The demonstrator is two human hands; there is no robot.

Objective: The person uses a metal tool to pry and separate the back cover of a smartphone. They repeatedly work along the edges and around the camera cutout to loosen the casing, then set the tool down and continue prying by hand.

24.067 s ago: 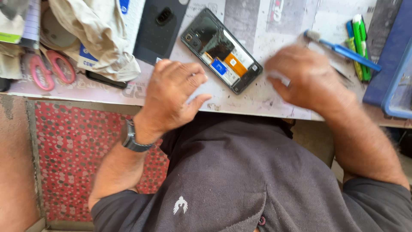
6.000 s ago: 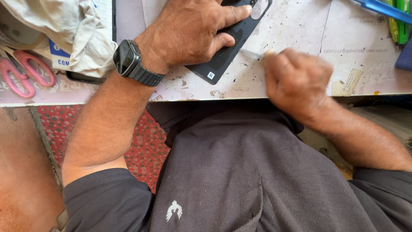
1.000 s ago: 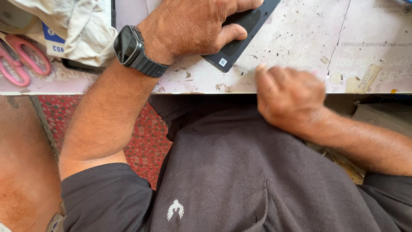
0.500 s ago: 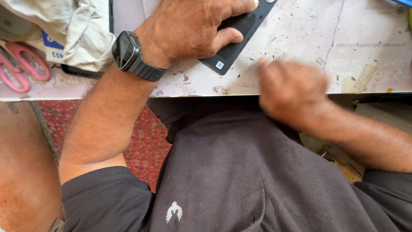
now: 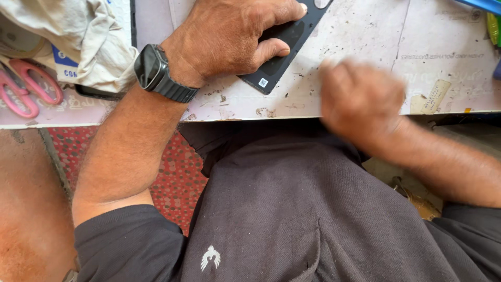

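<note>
Phone panel work, mid-step: left hand pins the dark phone panel flat; right hand is a loose blurred fist near the bench edge.

Panel lies tilted on the white bench top, near its front edge, small square sticker at the lower corner, upper end cut off by the frame. Left fingers are spread over it with the thumb pressed along its lower side: a press-down hold, not a pinch. Right fingers look curled together; too blurred to tell whether they clamp anything. My read: panel still being worked on, nothing visibly finished; hidden top end means progress can't be judged further. Wristwatch on the left arm; pink scissors and crumpled cloth sit well left.
</note>
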